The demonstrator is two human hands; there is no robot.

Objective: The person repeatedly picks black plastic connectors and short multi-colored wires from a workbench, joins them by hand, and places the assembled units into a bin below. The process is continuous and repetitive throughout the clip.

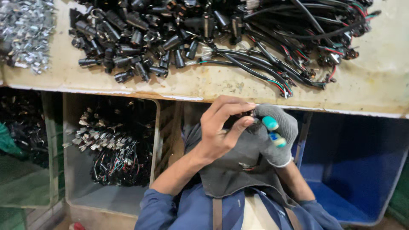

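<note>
Fingers of the bare left hand (219,132) and grey-gloved right hand (277,134) pinch together on a small black connector part (248,115) below the worktop (204,83) edge, apparently mid-assembly; black cable assemblies (213,38) heap at twelve o'clock.

No labels, signs or screens show anywhere in the frame. The nearest things to packaging are open containers under the bench: a pale, square-sided box (155,140) at lower left, holding a bundle of wired parts, and a deep blue plastic bin (362,170) at lower right. Neither bears a visible sticker or printed panel.
</note>
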